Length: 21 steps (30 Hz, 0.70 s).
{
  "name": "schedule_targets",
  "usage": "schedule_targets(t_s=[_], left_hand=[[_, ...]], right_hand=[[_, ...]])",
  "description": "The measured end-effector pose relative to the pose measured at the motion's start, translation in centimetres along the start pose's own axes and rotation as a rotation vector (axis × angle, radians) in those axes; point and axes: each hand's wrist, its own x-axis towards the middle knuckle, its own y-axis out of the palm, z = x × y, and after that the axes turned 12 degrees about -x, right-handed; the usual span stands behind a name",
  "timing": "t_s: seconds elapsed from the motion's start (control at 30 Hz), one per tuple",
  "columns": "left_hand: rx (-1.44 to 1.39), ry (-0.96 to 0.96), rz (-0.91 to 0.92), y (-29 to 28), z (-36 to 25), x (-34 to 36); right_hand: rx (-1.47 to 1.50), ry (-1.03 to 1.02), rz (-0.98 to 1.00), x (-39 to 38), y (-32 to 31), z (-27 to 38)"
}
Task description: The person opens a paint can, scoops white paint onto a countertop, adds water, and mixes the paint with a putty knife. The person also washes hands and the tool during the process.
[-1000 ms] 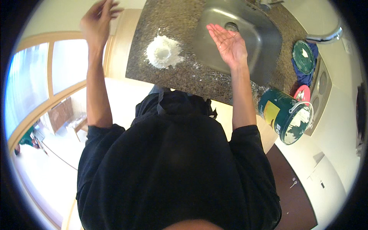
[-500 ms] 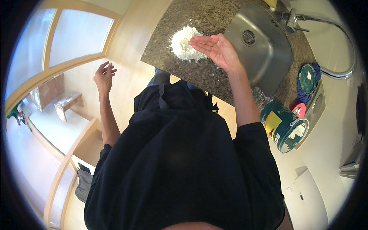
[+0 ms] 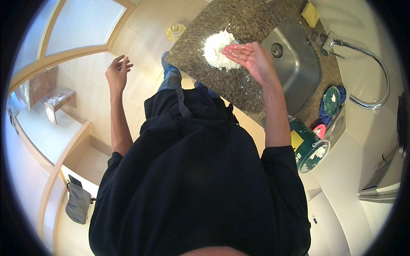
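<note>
Right hand: fingers straight and side by side, palm turned up and glistening wet, closed on nothing; its fingertips overlap the powder's edge in this view, and whether they touch it I cannot tell.
White powder heap: on the tabletop, left of the sink, loose specks scattered around it.
Left hand: well apart from the heap, out past the tabletop's edge, fingers loosely bent and slightly parted, holding nothing visible.
Tabletop: speckled brown stone.
Steel sink: set into the tabletop just beside the right hand, with a round drain strainer.
Yellow sponge: near the sink's far edge.
Chrome faucet: beyond the sink, its long curved spout reaching right.
Green bucket: near the right forearm, yellow patch on its side, wire handle, white residue at its mouth.
Green lid: lying on a dark blue cloth, a white smear on it.
Pink object: between bucket and cloth, partly hidden, kind unclear.
Floor, left: a low wooden stool, smeared white; lower down, a grey bag.
</note>
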Motion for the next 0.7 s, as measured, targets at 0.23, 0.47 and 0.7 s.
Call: schedule_targets(t_s=[0.23, 0.47, 0.7], left_hand=[[-0.021, -0.017, -0.007, -0.5, 1.4, 0.3], [0.068, 0.002, 0.046, -0.5, 2.0, 0.2], [0.076, 0.011, 0.103, 0.2, 1.6, 0.7]], right_hand=[[-0.099, -0.017, -0.051, -0.1, 0.7, 0.9], [-0.023, 0.031, -0.075, -0.1, -0.4, 0.6], [0.035, -0.045, -0.070, -1.1, -0.9, 1.1]])
